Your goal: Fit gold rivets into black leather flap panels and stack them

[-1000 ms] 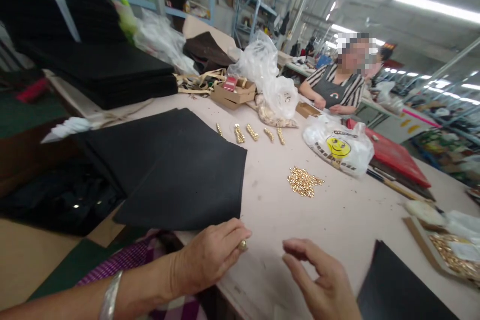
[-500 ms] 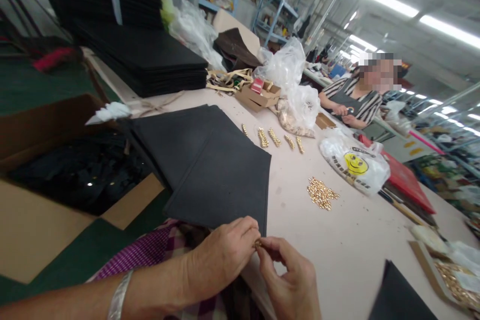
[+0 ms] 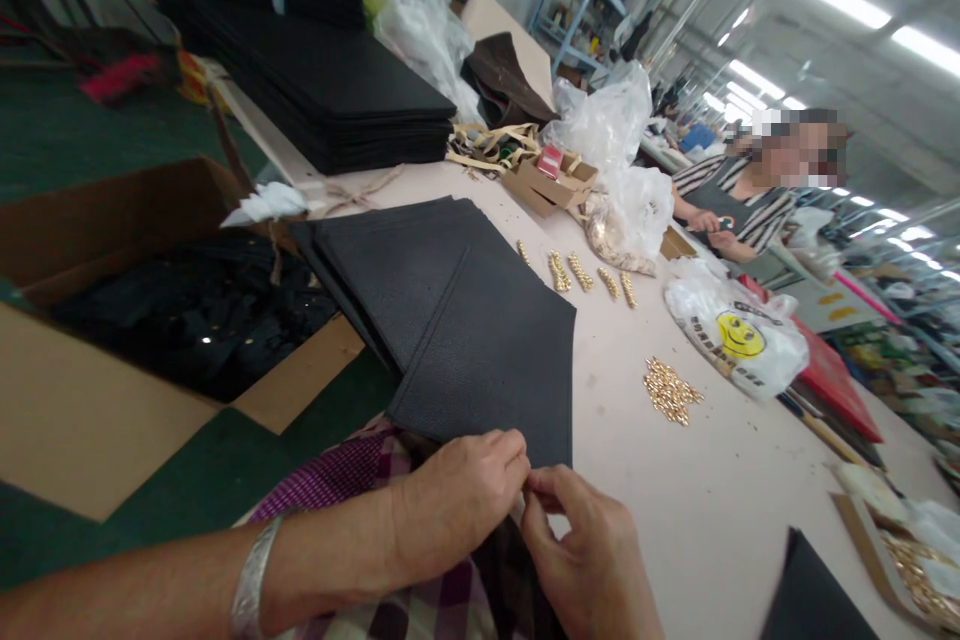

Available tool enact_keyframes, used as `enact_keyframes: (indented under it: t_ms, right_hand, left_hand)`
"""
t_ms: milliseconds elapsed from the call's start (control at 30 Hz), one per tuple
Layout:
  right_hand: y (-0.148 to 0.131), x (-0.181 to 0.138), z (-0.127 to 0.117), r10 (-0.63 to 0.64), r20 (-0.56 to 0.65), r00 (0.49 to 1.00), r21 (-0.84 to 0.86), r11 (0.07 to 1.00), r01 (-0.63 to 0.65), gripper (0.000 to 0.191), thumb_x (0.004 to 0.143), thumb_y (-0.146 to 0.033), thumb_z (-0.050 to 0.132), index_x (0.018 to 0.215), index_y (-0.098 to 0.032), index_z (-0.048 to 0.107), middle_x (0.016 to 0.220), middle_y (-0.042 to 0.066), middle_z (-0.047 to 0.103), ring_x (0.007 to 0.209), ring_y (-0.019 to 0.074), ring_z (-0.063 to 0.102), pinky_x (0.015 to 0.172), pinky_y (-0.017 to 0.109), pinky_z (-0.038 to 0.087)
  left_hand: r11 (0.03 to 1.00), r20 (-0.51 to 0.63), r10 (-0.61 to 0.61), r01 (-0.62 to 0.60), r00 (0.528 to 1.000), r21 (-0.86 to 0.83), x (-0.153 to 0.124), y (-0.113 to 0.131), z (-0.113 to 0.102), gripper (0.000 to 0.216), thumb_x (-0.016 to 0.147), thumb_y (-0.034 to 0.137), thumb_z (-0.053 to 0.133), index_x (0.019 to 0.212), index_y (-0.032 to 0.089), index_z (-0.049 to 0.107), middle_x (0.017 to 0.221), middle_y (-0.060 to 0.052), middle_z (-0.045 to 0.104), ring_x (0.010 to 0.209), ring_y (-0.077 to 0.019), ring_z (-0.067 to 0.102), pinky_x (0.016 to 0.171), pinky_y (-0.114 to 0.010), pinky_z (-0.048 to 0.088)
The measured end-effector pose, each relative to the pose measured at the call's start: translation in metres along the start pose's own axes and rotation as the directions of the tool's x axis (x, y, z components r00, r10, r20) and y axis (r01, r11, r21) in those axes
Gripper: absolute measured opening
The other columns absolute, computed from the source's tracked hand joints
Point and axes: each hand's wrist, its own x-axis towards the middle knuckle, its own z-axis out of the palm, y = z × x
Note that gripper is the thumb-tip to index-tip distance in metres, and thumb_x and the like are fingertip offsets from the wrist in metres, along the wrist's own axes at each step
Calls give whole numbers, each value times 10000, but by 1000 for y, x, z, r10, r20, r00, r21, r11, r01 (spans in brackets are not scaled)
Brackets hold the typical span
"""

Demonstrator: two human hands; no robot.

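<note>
My left hand (image 3: 476, 482) is closed, palm down, its fingertips pressed together beside the black panels. Against it, the thumb and forefinger of my right hand (image 3: 589, 545) pinch in a ring shape. The fingertips of both hands meet at the table's near edge. A small gold-coloured metal piece showed between them half a second ago; the fingers now hide it. Right behind my hands lie flat black leather-like panels (image 3: 495, 330), overlapping and reaching past the table edge. A loose pile of small gold metal pieces (image 3: 671, 390) lies to the right.
Several short rows of gold pieces (image 3: 581, 272) lie farther back. A tall black stack (image 3: 322, 90) stands back left, above an open carton (image 3: 97, 420) of dark items. A smiley plastic bag (image 3: 739, 330) and a tray (image 3: 870, 550) lie right. A co-worker (image 3: 739, 195) sits across.
The view has swung a little, so the table's things sit farther right in the picture. My hands stay joined at the fingertips; the small gold piece between them no longer shows.
</note>
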Motion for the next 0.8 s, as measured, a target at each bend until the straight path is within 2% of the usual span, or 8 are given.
enact_keyframes:
  t_ms: [133, 300, 400, 567, 667, 733, 800]
  right_hand:
    - [-8, -1, 10, -76, -53, 996, -146, 987, 68, 163, 833, -133, 470, 766, -208, 598, 638, 0, 614, 571, 156, 626, 556, 237, 440]
    - [-14, -1, 25, -153, -147, 977, -303, 948, 103, 187, 843, -121, 427, 722, -223, 527, 585, -11, 567, 506, 165, 593, 507, 266, 371]
    - [-13, 0, 32, -130, -148, 980, -269, 959, 87, 170, 849, -135, 442, 722, -225, 508, 588, -14, 564, 512, 159, 590, 523, 263, 380]
    - [-11, 6, 38, -29, -75, 997, -152, 988, 18, 137, 853, -157, 479, 740, -228, 509, 602, -22, 586, 535, 152, 613, 537, 251, 425]
    - [-13, 13, 33, -29, -6, 1000, -9, 1000, 29, 126, 875, -162, 453, 853, -217, 564, 708, -4, 644, 627, 145, 656, 590, 227, 490]
    - [-15, 19, 26, -115, 32, 993, 82, 990, 113, 163, 891, -153, 462, 957, -211, 600, 782, 5, 665, 680, 130, 664, 622, 204, 515]
    - [-13, 28, 18, -183, 42, 982, 147, 973, 175, 171, 911, -151, 488, 1000, -207, 623, 804, 13, 665, 702, 123, 658, 628, 190, 521]
  left_hand:
    - [999, 52, 2, -4, 999, 45, -2, 0, 1, 141, 882, 56, 544, 996, 99, 616, 977, -88, 617, 889, -246, 597, 738, -370, 563]
    - [999, 15, -24, 24, 1000, 44, -6, -5, 10, 134, 885, 49, 543, 980, 108, 616, 976, -83, 623, 873, -246, 603, 719, -381, 565]
    - [998, -31, -28, 30, 999, 53, -12, -9, 14, 112, 876, 48, 560, 953, 117, 605, 947, -74, 616, 844, -242, 597, 688, -373, 560]
    - [999, -108, -18, 22, 994, 42, -23, -14, 20, 119, 873, 65, 574, 975, 125, 582, 945, -62, 598, 836, -240, 575, 676, -365, 544]
    - [994, -182, -90, 77, 979, -77, -30, -17, 20, 115, 906, 71, 521, 983, 140, 572, 967, -59, 592, 841, -221, 564, 684, -336, 517]
    - [970, -238, -106, 48, 965, -237, -36, -17, 16, 150, 941, 74, 452, 995, 148, 570, 1002, -63, 596, 890, -204, 556, 745, -318, 496]
    - [890, -284, -162, 16, 945, -456, -45, -16, 14, 143, 929, 76, 459, 946, 160, 574, 978, -45, 600, 896, -175, 546, 774, -287, 460]
